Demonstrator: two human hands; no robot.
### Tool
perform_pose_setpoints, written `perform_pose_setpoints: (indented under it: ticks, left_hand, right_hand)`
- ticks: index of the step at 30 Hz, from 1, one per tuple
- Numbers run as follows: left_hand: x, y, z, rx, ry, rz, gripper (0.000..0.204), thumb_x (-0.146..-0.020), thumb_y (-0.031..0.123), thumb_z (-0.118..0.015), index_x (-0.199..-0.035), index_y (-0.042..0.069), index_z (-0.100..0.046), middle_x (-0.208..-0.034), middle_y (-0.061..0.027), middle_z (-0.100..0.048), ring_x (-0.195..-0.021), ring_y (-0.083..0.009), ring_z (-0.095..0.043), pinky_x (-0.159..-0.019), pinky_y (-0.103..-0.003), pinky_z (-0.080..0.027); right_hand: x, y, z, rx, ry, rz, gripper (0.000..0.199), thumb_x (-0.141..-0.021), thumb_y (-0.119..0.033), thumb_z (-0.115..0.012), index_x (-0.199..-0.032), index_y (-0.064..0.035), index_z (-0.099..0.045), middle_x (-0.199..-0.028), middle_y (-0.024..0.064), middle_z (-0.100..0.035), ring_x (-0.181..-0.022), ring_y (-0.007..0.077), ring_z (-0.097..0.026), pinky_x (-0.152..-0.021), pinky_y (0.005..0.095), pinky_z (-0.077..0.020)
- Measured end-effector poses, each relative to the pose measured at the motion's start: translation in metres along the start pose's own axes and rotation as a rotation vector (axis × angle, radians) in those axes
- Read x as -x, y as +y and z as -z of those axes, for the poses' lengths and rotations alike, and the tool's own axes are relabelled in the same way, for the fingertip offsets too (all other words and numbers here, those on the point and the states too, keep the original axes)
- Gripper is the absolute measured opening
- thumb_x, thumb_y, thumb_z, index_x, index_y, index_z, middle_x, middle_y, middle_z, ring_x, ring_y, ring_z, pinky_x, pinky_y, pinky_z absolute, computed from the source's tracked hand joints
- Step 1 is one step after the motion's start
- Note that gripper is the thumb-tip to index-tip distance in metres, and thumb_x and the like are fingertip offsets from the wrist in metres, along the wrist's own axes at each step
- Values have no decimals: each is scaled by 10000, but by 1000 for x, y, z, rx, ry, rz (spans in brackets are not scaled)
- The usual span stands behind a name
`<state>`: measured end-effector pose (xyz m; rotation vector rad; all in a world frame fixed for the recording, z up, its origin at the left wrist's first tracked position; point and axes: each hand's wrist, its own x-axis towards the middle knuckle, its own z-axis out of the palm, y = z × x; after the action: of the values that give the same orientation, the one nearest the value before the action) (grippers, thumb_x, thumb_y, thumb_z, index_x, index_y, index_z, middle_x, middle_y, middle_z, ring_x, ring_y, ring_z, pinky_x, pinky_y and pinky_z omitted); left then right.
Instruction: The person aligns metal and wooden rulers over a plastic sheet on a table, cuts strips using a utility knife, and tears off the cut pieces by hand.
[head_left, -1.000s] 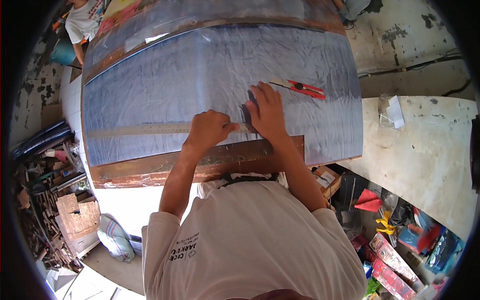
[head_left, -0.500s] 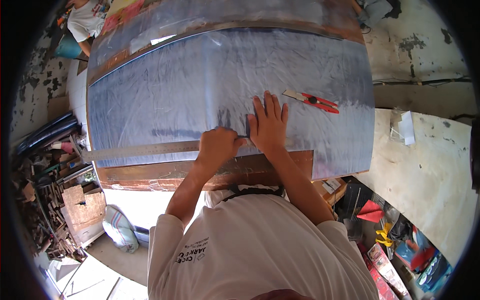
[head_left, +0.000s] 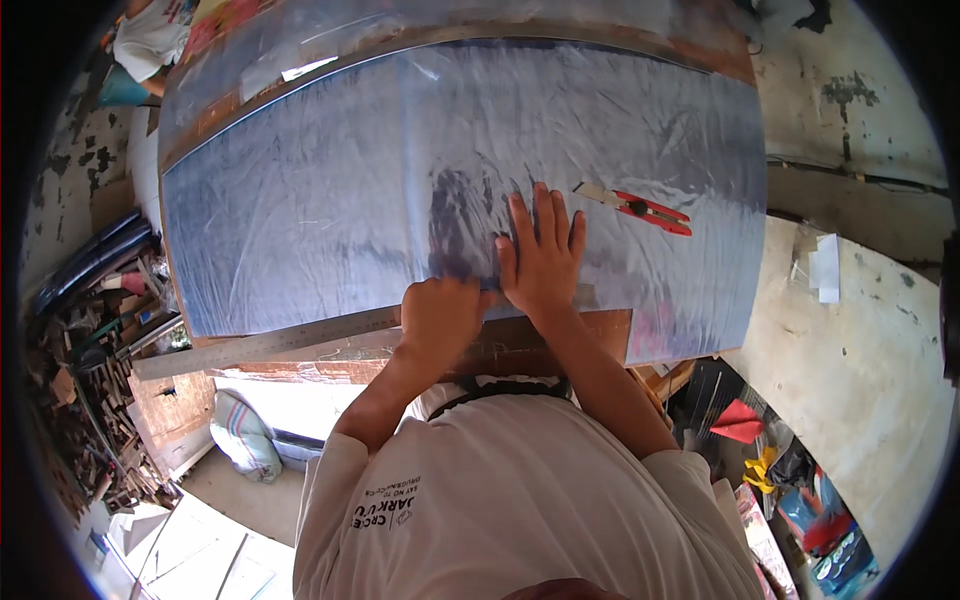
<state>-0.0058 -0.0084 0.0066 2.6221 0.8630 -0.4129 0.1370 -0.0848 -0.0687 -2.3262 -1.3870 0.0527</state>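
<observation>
- Left hand (head_left: pixel 443 318): closed in a fist, gripping metal ruler (head_left: pixel 270 342); underside of grip hidden.
- Ruler: along near edge of plastic sheet (head_left: pixel 300 200), long end running toward 8–9 o'clock from left hand, tip jutting past tabletop; can't tell if it touches sheet.
- Right hand (head_left: pixel 542 265): open, fingers spread, palm down on sheet, 2 o'clock from left hand.
- Red cutter (head_left: pixel 640 208): on sheet, 2 o'clock from right hand, not held.
- Handling guess: ruler light, stiff, slightly springy, slick; hold mid-length. Sheet soft, slippery, creases easily; press flat-palmed.
</observation>
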Motion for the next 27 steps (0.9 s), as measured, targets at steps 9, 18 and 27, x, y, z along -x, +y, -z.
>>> perform_pose_setpoints:
  ticks: [9,18,27]
  left_hand:
    - [2,-19,-16,148,172,-85,368,-900,410,-712,-708,95,-706,-635,-130,-668,-616,-342,-693,-541,-421,-531]
    - [23,-9,6,230,316,-191,367,-888,400,-729,-697,89,-684,-626,-108,-649,-589,-346,-645,-535,-421,-489]
    - [102,-2,73,165,401,-312,333,-827,337,-798,-686,65,-669,-605,-81,-616,-510,-289,-574,-499,-379,-436]
  right_hand:
    - [9,-1,-2,-77,81,7,477,-931,-305,-594,-1362,-100,-582,-1510,195,-466,-1422,396,-408,-1175,633,-232]
    - [22,21,35,-659,36,-34,143,-921,-115,-642,-1018,-34,-710,-1057,134,-720,-1011,344,-661,-939,475,-468]
    - [121,17,88,-1061,405,-252,321,-1034,-268,-576,-1203,-14,-674,-1032,128,-712,-909,236,-677,-887,392,-512]
